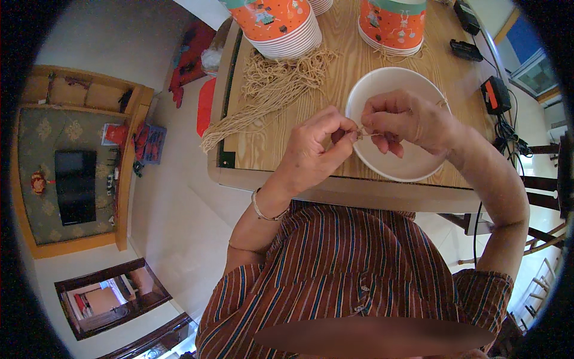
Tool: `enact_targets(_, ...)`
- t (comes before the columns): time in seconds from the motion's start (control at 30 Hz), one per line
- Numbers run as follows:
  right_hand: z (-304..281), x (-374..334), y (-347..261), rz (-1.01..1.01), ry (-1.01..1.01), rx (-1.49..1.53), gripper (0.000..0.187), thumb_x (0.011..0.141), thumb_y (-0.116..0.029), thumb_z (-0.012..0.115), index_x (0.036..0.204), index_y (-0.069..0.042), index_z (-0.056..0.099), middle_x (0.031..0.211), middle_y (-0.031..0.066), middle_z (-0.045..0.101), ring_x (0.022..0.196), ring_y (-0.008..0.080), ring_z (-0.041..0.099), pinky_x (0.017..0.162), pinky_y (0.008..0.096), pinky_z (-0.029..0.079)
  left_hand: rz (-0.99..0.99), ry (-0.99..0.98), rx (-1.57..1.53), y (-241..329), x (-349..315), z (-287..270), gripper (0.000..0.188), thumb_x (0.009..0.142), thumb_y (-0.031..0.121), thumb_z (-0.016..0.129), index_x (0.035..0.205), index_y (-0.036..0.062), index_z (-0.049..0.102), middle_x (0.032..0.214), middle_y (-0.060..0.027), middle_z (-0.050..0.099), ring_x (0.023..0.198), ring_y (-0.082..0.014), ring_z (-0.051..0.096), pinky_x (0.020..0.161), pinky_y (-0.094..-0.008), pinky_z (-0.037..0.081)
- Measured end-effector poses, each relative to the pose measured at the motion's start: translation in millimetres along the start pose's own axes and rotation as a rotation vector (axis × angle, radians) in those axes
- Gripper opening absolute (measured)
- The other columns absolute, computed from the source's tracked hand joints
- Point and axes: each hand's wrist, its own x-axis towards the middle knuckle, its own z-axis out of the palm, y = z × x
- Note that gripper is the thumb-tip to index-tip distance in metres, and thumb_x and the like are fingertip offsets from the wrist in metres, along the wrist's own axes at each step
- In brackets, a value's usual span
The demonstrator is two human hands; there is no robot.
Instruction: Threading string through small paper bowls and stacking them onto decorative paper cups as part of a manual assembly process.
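At nine o'clock over the bowl (399, 169), your left hand (318, 145) and right hand (412, 121) are pinching twine (364, 134), likely limp, needing holding near its ends.

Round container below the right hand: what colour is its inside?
White; the round container shows best in the head view.
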Motion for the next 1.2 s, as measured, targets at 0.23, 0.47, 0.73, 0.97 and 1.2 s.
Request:
enact_targets(0.23, -3, 0, -3, 0.007, 0.041, 0.123, 0.021, 0.093, -0.023, 0.060, 0.090, -0.003, 0.060, 0.067, 0.0035, 0.059, 0.056, 0.0090, 0.055, 0.049, 0.0216, 0.045, -0.022, -0.001, -0.001, -1, -1, 0, 0.003, 0.085, 0.002, 0.063, 0.088, 0.0008, 0.063, 0.077, -0.0049, 0.054, 0.065, -0.0122, 0.053, 0.057, -0.0260, 0.043)
enact_targets(0.47, 6, 1, 1, -0.126, -0.001, -0.087, 0.013, 0.090, -0.009, 0.065, 0.097, -0.001, 0.056, 0.068, 0.0020, 0.059, 0.059, 0.0070, 0.055, 0.051, 0.0223, 0.047, -0.021, -0.010, -0.003, 2, 0, -1, 0.004, 0.084, 0.000, 0.062, 0.088, -0.0004, 0.063, 0.077, -0.0054, 0.054, 0.069, -0.0136, 0.053, 0.062, -0.0264, 0.042)
enact_targets(0.73, 7, 1, 0, -0.148, 0.034, -0.114, 0.011, 0.092, -0.009, 0.062, 0.097, -0.002, 0.055, 0.067, 0.0011, 0.057, 0.057, 0.0057, 0.052, 0.048, 0.0210, 0.044, 0.000, 0.002, 0.008, -3, -1, 0, 0.006, 0.084, 0.000, 0.064, 0.090, 0.0001, 0.063, 0.076, -0.0054, 0.051, 0.067, -0.0144, 0.051, 0.058, -0.0274, 0.041)
enact_targets(0.97, 10, 0, 5, -0.267, 0.069, -0.147, 0.010, 0.092, -0.010, 0.060, 0.091, -0.001, 0.057, 0.063, 0.0023, 0.056, 0.051, 0.0080, 0.051, 0.046, 0.0254, 0.043, 0.001, 0.011, -0.011, -2, 0, 1, 0.006, 0.084, 0.001, 0.065, 0.089, 0.0000, 0.064, 0.075, -0.0054, 0.051, 0.066, -0.0144, 0.051, 0.057, -0.0274, 0.041)
enact_targets(1.2, 10, -6, -8, -0.152, 0.044, -0.256, 0.012, 0.096, -0.013, 0.056, 0.090, -0.003, 0.055, 0.062, -0.0007, 0.052, 0.052, 0.0049, 0.046, 0.046, 0.0224, 0.039, -0.012, -0.004, 0.029, -1, -1, -1, 0.006, 0.084, 0.002, 0.065, 0.090, 0.0010, 0.065, 0.075, -0.0055, 0.051, 0.066, -0.0151, 0.052, 0.057, -0.0276, 0.042)
